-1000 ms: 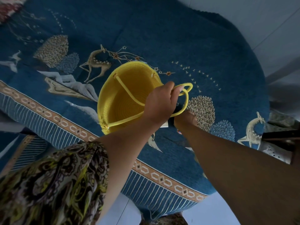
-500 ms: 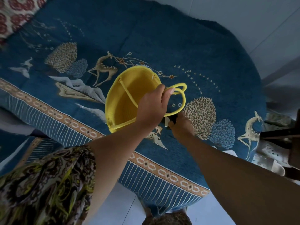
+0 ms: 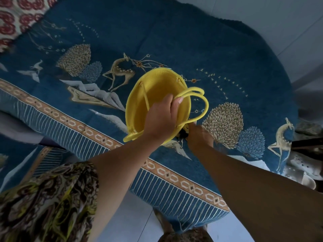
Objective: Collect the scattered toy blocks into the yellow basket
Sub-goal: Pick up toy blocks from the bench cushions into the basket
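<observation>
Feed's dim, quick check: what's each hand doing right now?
Left hand: grips the handles of the yellow basket.
Right hand: fingers hidden behind the basket, cannot tell.

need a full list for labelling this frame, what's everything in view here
basket: one, yellow, held up over the tablecloth by its handles
small dark thing: one, black, at the basket's lower edge by the right hand; too hidden to identify
tablecloth: one, blue with deer and trees, covering the table
patterned cloth: one, red on white, top left corner
floor: pale tiles, top right and below the table edge
sleeve: one, yellow and brown print, bottom left
left hand: grips the basket handles
right hand: at the basket's lower right edge, fingers hidden
</observation>
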`<action>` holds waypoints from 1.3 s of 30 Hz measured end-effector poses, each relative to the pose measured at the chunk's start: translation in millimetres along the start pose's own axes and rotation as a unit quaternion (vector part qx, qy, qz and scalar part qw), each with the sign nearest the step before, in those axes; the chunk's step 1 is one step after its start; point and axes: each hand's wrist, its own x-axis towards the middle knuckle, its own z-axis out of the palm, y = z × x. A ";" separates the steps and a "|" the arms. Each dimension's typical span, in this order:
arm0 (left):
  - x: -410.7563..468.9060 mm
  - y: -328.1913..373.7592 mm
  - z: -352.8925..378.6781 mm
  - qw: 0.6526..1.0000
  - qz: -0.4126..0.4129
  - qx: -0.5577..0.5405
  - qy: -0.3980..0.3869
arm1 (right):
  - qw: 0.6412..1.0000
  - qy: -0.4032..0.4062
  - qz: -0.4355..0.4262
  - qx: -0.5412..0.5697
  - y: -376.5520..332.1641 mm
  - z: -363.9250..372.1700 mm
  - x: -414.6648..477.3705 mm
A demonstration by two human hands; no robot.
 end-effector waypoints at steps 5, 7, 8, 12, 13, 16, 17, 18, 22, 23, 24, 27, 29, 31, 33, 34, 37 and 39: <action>-5.2 -9.7 5.9 0.999 -0.035 -0.010 -0.007 | 0.999 0.004 -0.034 0.009 1.1 1.9 0.3; -7.2 -11.0 7.3 0.999 -0.045 -0.009 -0.005 | 0.998 0.018 -0.037 0.040 3.5 2.8 -0.4; -7.6 -10.8 7.2 0.999 -0.046 -0.007 -0.005 | 0.997 0.027 -0.039 0.059 4.4 2.7 -1.1; -5.1 -4.5 1.7 0.999 -0.049 0.006 0.001 | 0.984 0.044 -0.021 0.172 7.2 -1.9 -5.2; -3.0 -1.8 0.0 0.999 -0.051 0.011 0.007 | 0.981 0.043 -0.010 0.188 8.9 -4.7 -6.8; 2.2 5.0 -5.6 0.997 -0.065 0.026 0.030 | 0.973 0.065 0.018 0.219 14.5 -9.7 -12.7; 4.4 8.2 -8.1 0.996 -0.075 0.030 0.037 | 0.966 0.084 0.033 0.241 16.3 -13.6 -15.0; 5.9 10.9 -10.9 0.995 -0.085 0.035 0.044 | 0.954 0.104 0.052 0.275 17.1 -18.0 -17.2; 13.9 24.4 -33.9 0.984 -0.147 0.077 0.068 | 0.888 0.183 0.081 0.415 9.9 -57.1 -24.3; 16.2 26.7 -41.2 0.979 -0.170 0.085 0.076 | 0.877 0.201 0.063 0.432 5.5 -69.3 -26.2; 18.7 28.6 -49.2 0.973 -0.196 0.090 0.082 | 0.868 0.215 0.044 0.446 0.4 -81.9 -27.6; 22.9 30.5 -70.3 0.958 -0.254 0.097 0.087 | 0.841 0.229 -0.001 0.490 -18.2 -115.6 -29.4; 24.2 30.0 -80.1 0.951 -0.277 0.096 0.094 | 0.828 0.226 -0.029 0.512 -29.6 -133.0 -29.2; 24.9 28.7 -85.2 0.946 -0.292 0.098 0.099 | 0.831 0.195 -0.068 0.516 -38.3 -143.0 -30.0; 25.1 28.3 -86.7 0.942 -0.304 0.097 0.102 | 0.850 0.133 -0.114 0.497 -45.7 -145.9 -34.2; 25.0 28.7 -86.5 0.941 -0.308 0.096 0.102 | 0.860 0.103 -0.133 0.481 -47.4 -143.6 -34.8; 24.8 30.7 -82.5 0.939 -0.316 0.092 0.101 | 0.871 0.078 -0.157 0.459 -44.2 -134.6 -33.5; 24.1 32.1 -77.8 0.939 -0.317 0.089 0.102 | 0.860 0.111 -0.130 0.481 -35.7 -130.6 -29.7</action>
